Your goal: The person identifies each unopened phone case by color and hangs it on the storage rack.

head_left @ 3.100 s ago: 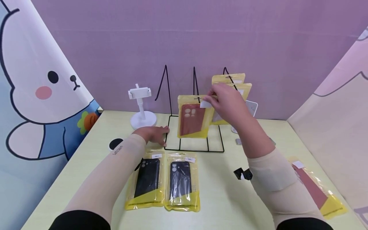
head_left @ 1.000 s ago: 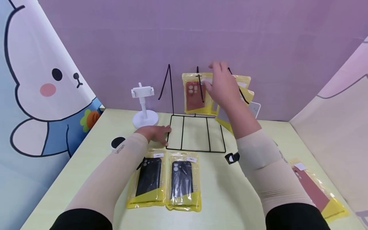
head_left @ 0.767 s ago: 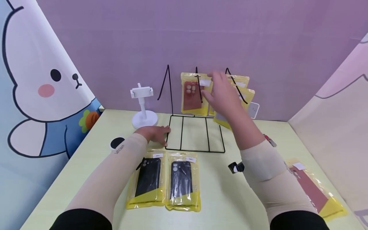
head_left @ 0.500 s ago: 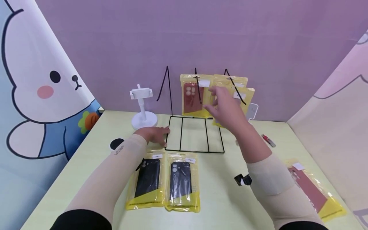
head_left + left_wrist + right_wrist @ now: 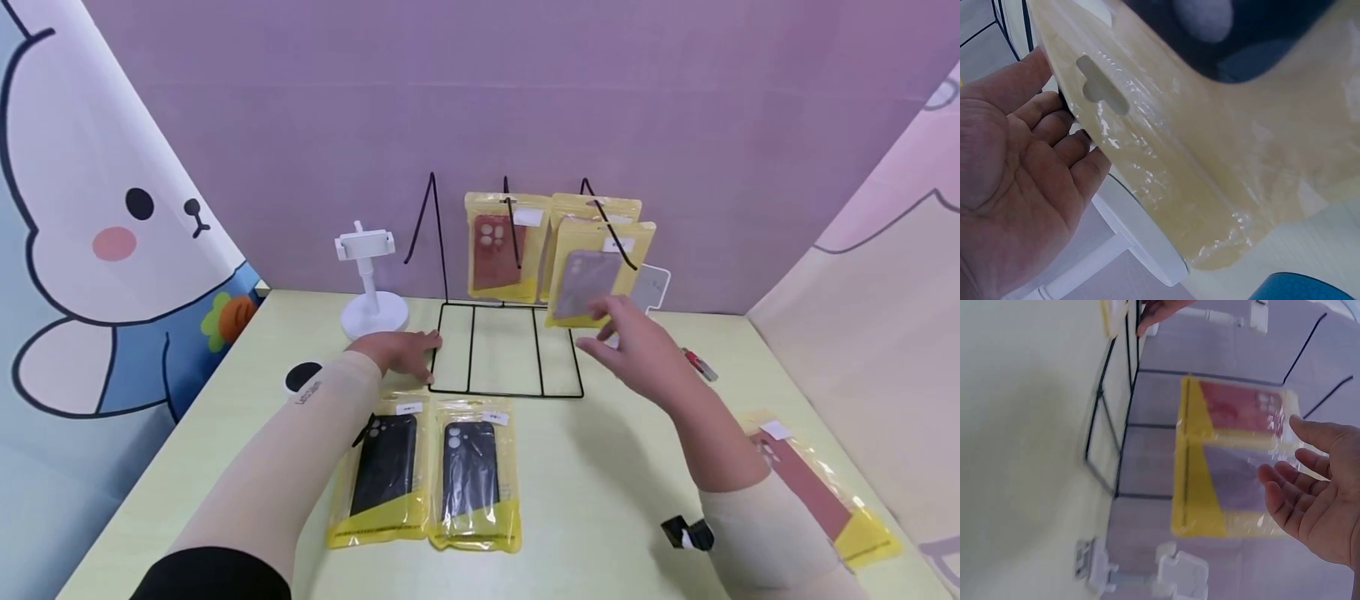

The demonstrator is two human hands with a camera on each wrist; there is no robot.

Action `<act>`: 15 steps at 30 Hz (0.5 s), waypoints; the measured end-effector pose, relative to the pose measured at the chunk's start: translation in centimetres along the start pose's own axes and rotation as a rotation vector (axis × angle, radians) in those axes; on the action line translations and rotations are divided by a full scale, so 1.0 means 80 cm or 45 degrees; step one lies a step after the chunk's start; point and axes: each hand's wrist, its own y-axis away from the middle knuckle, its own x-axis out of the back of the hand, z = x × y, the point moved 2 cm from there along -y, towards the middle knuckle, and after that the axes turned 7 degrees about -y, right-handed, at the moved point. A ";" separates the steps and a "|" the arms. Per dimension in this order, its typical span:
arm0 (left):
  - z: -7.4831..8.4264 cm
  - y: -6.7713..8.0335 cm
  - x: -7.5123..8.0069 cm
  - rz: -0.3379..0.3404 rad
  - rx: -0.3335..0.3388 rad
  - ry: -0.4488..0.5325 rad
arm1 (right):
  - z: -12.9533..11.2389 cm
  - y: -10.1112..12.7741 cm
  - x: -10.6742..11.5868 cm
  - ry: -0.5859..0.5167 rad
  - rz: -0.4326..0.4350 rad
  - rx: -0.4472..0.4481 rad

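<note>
A black wire display rack [image 5: 487, 392] stands at the back of the table. My left hand [image 5: 401, 350] touches its left side, thumb and fingers spread along the bar. On the middle hook hangs a yellow-edged pouch with a red phone case [image 5: 495, 258]. A pouch with a greyish-purple phone case [image 5: 588, 283] hangs on the right hook, in front of another pouch [image 5: 600, 204] mostly hidden behind it. My right hand [image 5: 645, 354] is just below and right of the purple one, holding nothing, fingers loosely bent. The left hook [image 5: 432, 200] bears nothing.
Two pouches with black phone cases, one left [image 5: 386, 462] and one right [image 5: 471, 467], lie before the rack. Another red-case pouch [image 5: 810, 487] lies far right. A white phone stand [image 5: 372, 312] stands left; a small red-and-grey item [image 5: 699, 364] lies right.
The red case pouch, earlier held by my right hand, now hangs on the middle hook. My right hand has let go and moved down and right. The left hand has stayed.
</note>
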 end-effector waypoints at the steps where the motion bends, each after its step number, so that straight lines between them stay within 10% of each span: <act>1: 0.001 0.001 0.000 -0.002 0.004 0.003 | 0.007 0.005 0.001 0.001 -0.002 -0.011; 15: 0.005 0.008 0.002 0.001 -0.030 -0.026 | 0.090 0.066 0.030 0.009 0.092 -0.074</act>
